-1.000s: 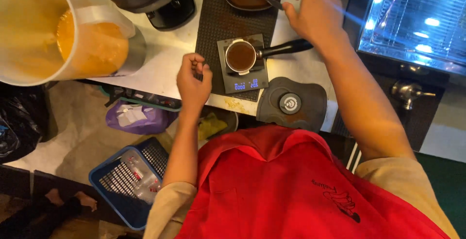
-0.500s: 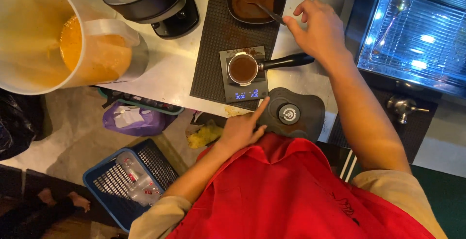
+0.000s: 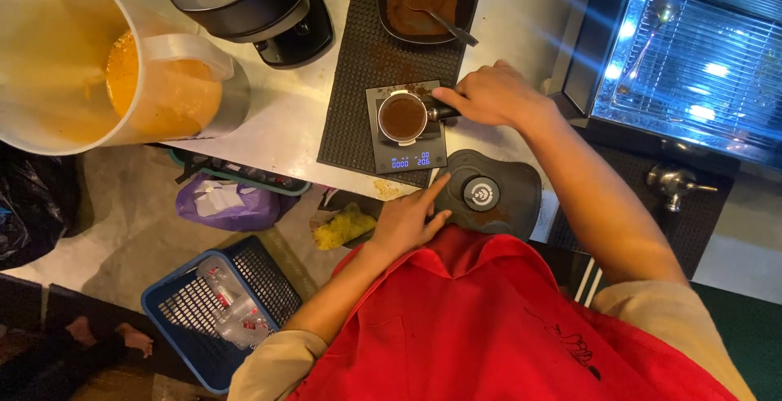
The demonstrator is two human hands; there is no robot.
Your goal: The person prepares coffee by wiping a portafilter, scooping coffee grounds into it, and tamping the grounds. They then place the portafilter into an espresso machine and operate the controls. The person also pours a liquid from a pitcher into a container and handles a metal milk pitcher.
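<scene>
Ideally, the right hand [image 3: 489, 95], closed around the portafilter [image 3: 405, 116] handle, lifts it level off the scale [image 3: 407, 152], while the empty, loosely open left hand [image 3: 407, 222] steadies the counter edge.

You're looking down under warm, fairly dim indoor light, the countertop [image 3: 521, 18] lit evenly and pale. The strongest light sits far right, where the metal drip tray [image 3: 692, 67] throws blue-white glare and streaks that bleach its grille. The small scale display [image 3: 411, 161] glows blue and crisp. Near left, the floor around the blue basket [image 3: 208, 311] falls into shadow and the black bag [image 3: 32, 205] loses all detail. The pitcher [image 3: 98, 59] at far left bulges from wide-angle distortion. The centre is sharp; your red apron [image 3: 489, 328] is slightly soft.
</scene>
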